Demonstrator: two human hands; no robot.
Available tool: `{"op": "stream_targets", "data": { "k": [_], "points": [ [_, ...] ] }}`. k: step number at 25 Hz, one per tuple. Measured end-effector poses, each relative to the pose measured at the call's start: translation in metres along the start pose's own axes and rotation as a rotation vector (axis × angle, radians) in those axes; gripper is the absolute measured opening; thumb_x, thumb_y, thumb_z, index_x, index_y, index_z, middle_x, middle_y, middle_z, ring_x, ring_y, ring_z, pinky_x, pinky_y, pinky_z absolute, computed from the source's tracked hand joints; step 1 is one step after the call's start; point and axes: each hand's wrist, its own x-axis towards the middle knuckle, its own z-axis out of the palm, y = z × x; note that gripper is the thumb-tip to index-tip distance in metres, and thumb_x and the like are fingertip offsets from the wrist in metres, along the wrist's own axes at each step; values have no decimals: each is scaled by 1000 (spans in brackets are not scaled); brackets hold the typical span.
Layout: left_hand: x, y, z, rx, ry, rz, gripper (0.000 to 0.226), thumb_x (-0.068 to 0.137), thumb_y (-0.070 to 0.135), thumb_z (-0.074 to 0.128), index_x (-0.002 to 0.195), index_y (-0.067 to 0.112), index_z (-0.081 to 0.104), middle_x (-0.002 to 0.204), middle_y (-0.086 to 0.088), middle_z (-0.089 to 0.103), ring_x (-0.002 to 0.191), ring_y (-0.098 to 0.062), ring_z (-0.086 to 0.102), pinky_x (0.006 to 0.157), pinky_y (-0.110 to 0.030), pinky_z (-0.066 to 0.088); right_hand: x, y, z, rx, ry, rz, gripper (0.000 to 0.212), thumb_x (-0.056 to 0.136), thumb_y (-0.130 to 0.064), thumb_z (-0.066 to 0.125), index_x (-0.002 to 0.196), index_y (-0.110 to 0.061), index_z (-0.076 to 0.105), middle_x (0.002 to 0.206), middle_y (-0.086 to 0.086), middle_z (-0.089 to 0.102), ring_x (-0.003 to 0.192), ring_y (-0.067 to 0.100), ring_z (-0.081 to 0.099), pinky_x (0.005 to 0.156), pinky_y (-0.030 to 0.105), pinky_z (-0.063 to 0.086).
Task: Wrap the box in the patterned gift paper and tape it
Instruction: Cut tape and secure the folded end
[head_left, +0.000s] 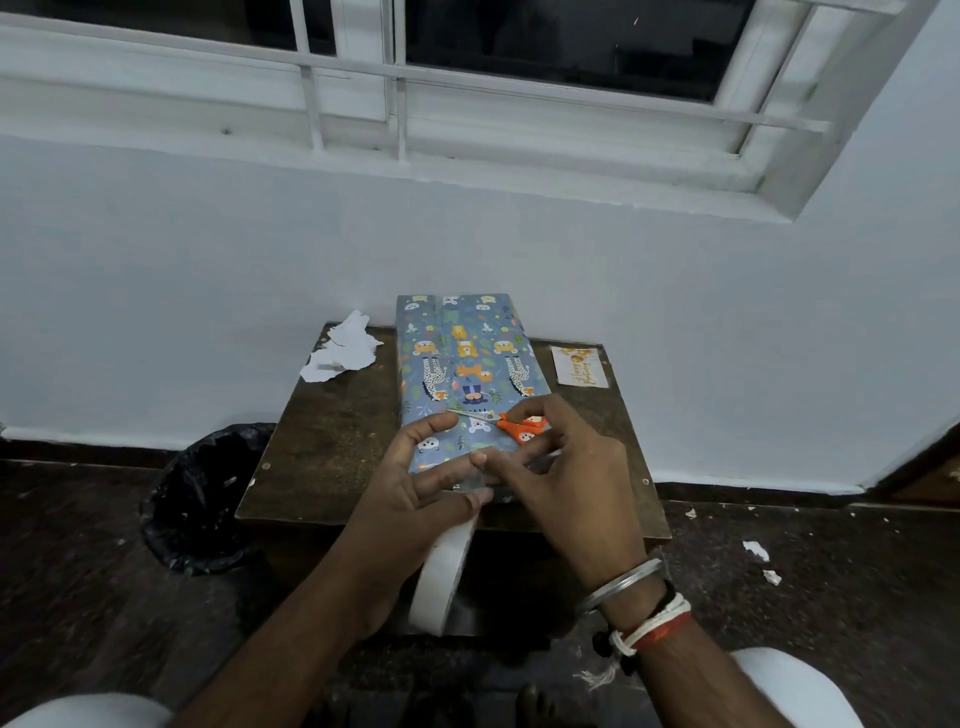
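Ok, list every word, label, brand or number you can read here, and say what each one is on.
No text here can be read.
Card on the table: gold script lettering, upside down to the camera, too small and blurred to read.
Gift paper: animal pictures only, no words visible.
Tape roll: plain white, no print visible.

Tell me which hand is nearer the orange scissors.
Right. The right hand is at the orange scissors; the left hand is lower left of them, gripping the tape roll.
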Motion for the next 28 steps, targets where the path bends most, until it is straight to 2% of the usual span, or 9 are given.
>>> {"op": "stream_targets", "data": {
  "k": [4,7,12,16,19,21,23,26,28],
  "points": [
    [-1,5,-7,-34,-3,32,70,80,-9,69,138,24,48,121,-10,74,111,-29,72,83,-28,60,18,11,-10,-187,72,-83,16,90,-46,72,99,-32,72,86,-13,74,79,7,69,72,36,58],
    [-1,12,-10,-75,-10,59,75,72,-1,71,139,25,51,123,-10,73,113,-28,71,81,-26,59,29,21,-10,-499,-156,-105,27,97,-48,59,122,-41,68,105,-5,76,98,21,68,80,38,57],
    [4,15,-18,-48,-62,76,67,71,2,71,134,24,63,129,-8,71,119,-29,68,86,-28,59,46,17,-9,-581,-359,-78,43,100,-27,61,142,-33,59,131,5,67,122,28,58,97,37,49],
    [2,19,-22,-12,-98,67,55,73,4,68,124,24,74,130,-4,71,118,-21,68,87,-24,57,46,19,-17,-585,-280,-103,30,92,-35,65,122,-32,67,110,0,72,104,27,66,84,38,55],
    [0,24,-21,13,-82,56,51,72,5,66,121,17,74,115,-6,77,86,-10,74,69,-17,55,37,23,-23,-472,-176,-70,29,83,-44,73,108,-35,63,92,-9,73,86,19,69,74,38,57],
    [1,24,-22,48,-63,57,46,75,3,69,120,15,74,102,-6,79,74,-8,72,63,-15,54,34,27,-32,-143,-345,43,26,79,-39,84,97,-31,66,74,-7,73,69,10,67,70,33,56],
    [2,25,-24,88,-53,49,42,85,-7,70,122,14,72,107,-7,79,78,-8,73,66,-16,54,29,26,-43,129,-674,121,23,82,-38,85,91,-20,73,66,-3,71,59,11,58,66,30,47],
    [3,25,-25,114,-73,24,44,90,-12,60,125,13,70,118,-7,76,90,-10,74,73,-17,55,23,20,-54,293,-994,120,25,94,-30,70,96,-6,76,75,3,74,67,7,61,70,18,45],
    [5,23,-26,133,-98,17,46,89,-13,62,126,13,70,121,-6,75,96,-14,73,77,-19,56,24,18,-57,338,-1105,113,19,97,-23,65,98,-8,77,76,3,75,70,5,63,72,13,45]
  ]
}}
